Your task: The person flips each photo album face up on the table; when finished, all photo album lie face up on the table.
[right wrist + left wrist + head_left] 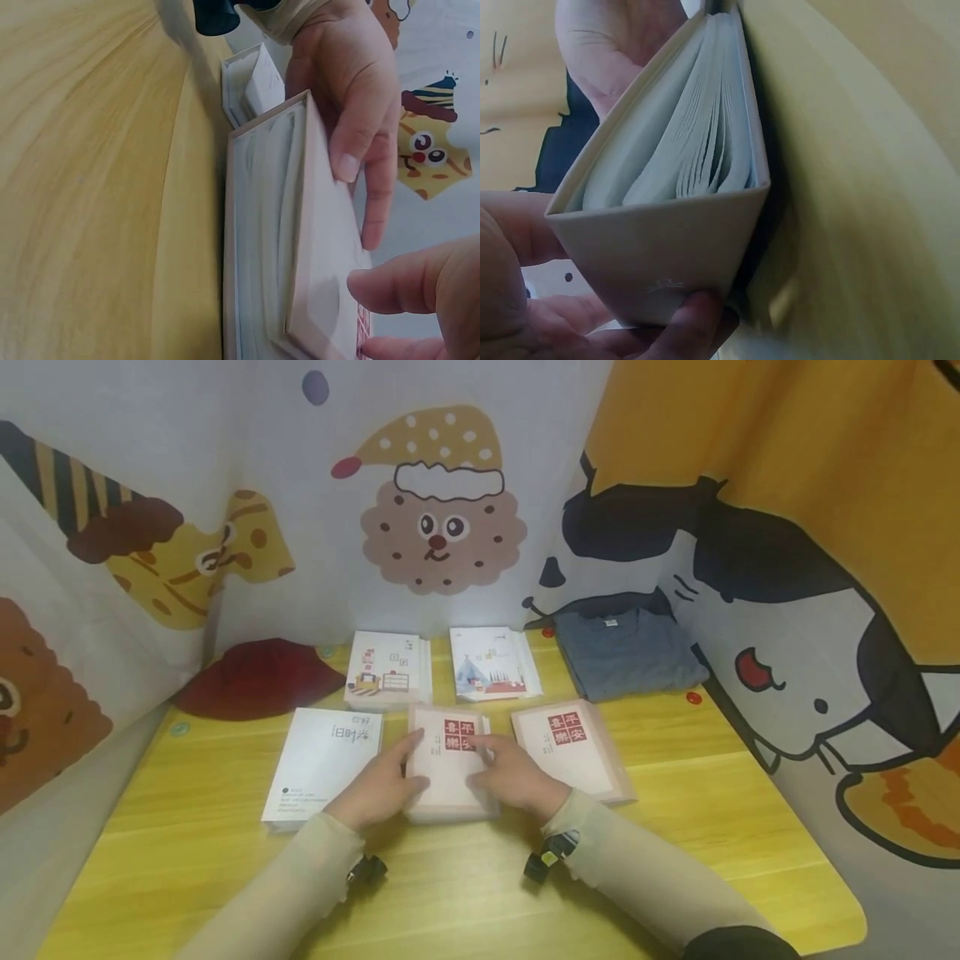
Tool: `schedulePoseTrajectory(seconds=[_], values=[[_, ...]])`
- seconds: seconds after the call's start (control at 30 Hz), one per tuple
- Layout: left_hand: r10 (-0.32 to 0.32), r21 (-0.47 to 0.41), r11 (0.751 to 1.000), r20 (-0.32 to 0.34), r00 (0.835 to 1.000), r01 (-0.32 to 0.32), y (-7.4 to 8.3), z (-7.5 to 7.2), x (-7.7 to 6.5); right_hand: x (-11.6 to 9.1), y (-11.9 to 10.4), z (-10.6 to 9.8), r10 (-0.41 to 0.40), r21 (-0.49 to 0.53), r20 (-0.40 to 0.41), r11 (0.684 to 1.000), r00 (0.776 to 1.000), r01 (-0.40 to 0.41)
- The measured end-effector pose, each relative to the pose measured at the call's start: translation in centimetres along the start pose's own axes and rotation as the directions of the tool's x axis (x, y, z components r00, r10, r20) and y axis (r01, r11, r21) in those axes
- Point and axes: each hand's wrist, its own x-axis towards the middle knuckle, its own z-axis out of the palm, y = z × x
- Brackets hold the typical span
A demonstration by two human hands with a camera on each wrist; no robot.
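Both hands hold the pink book (450,760) in the middle of the yellow table (480,893). The left hand (378,789) grips its left edge, with the thumb on the cover and the fingers curled under. The right hand (513,777) lies on the cover from the right, fingers bent, with a fingertip near the red square on the front. The head view shows the book from above, so it looks flat and closed. The left wrist view shows what the head view hides: the cover (660,247) is lifted a little and the pages (697,142) fan open under it, with a fingertip (694,322) under the near corner. The right wrist view shows the cover held up off the pages and the left hand's fingers (360,127) hooked over its edge. The book's long side runs from 6 o'clock to 12 o'clock, with its top end pointing away from the person. A white book (322,760) lies just beside it at 9 o'clock. A second pink book (573,747) lies near at 3 o'clock. Two picture books (442,664) sit at 12 o'clock, with a red cap (258,681) at 10 o'clock and a folded grey shirt (626,652) at 2 o'clock.
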Motion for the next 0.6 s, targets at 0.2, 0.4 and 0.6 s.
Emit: schedulePoseTrajectory(seconds=[0.2,0.4,0.6], values=[[-0.016,0.045,0.999,0.005,1.0,0.016,-0.02,0.16,0.4,0.05,0.22,-0.08,0.0,0.007,-0.025,1.0,1.0,0.001],[-0.002,0.083,0.997,0.003,1.0,0.001,0.35,0.25,0.47,-0.2,0.17,-0.17,0.015,0.052,-0.019,0.999,1.0,-0.014],[-0.003,0.1,0.995,-0.007,1.0,0.004,0.52,0.35,0.51,-0.66,0.68,-0.83,-0.003,0.085,0.012,0.996,1.0,0.002]])
